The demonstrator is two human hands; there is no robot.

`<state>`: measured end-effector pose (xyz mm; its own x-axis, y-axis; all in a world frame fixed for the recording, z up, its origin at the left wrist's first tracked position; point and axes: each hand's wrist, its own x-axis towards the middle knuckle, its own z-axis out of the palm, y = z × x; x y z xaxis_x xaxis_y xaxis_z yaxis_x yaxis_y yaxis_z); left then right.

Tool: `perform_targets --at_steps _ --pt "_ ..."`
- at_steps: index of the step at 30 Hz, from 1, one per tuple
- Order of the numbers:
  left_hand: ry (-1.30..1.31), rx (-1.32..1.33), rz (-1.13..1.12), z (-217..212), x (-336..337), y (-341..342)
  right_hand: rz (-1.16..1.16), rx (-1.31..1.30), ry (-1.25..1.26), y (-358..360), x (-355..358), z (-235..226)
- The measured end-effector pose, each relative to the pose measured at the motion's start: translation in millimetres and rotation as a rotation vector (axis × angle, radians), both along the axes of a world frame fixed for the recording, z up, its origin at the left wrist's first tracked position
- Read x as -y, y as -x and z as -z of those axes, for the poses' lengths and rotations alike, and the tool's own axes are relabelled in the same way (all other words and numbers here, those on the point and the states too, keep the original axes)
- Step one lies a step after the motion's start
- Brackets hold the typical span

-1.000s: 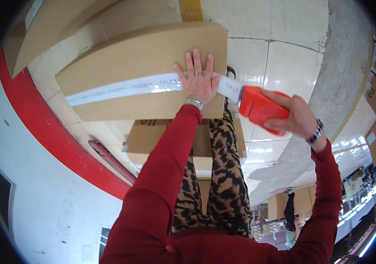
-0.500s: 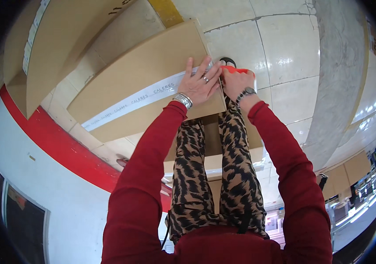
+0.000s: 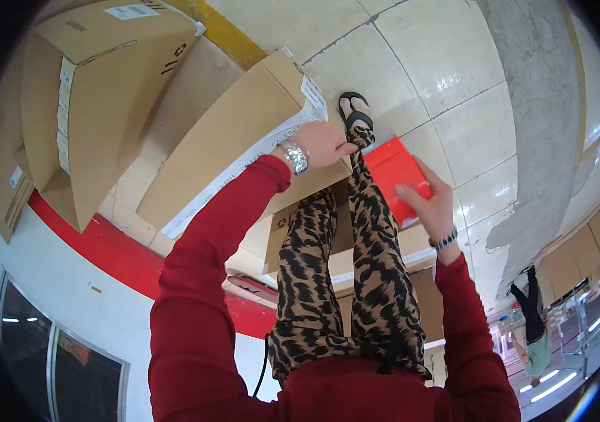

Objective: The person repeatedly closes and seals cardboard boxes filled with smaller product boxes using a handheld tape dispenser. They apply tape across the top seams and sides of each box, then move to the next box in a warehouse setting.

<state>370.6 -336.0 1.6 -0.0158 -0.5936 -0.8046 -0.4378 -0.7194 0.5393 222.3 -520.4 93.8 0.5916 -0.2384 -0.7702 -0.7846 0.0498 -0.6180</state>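
Note:
A long cardboard box point(image 3: 233, 116) lies on the floor in front of my legs, a strip of white printed tape point(image 3: 222, 184) running along its top to the end nearest my foot. My left hand point(image 3: 317, 144) is over that end, its fingers curled and mostly hidden; what they hold, if anything, I cannot make out. To the right, my right hand point(image 3: 435, 204) grips a red tape dispenser point(image 3: 392, 172), thumb across its face. The dispenser is held off the box, beside my lower leg.
Tall cardboard cartons point(image 3: 113, 84) stand at the left, by a white wall with a red band point(image 3: 124, 257). Another carton point(image 3: 423, 299) is behind my legs. My sandalled foot point(image 3: 355, 111) is on the tiled floor point(image 3: 468, 112). Another person point(image 3: 535, 337) stands far off at the right.
My left hand has gone from flat on the tape to curled at the box end. My right hand has drawn the red dispenser away from the box, down and to the right.

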Motion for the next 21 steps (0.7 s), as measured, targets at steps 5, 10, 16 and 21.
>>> perform_targets --at_steps 5,10,16,21 --pt "-0.076 -1.046 -1.273 -16 -25 24 0.024 0.044 -0.144 12 -21 -52" --pt "-0.043 -1.321 -1.239 -28 -30 18 -0.012 0.148 -0.088 34 -26 -51" --pt "-0.081 -1.362 -1.305 -35 -16 21 -0.033 0.217 -0.038 37 -21 -54" --pt "-0.045 -1.088 -1.183 -33 -13 22 0.009 0.2 -0.117 27 -23 -57"
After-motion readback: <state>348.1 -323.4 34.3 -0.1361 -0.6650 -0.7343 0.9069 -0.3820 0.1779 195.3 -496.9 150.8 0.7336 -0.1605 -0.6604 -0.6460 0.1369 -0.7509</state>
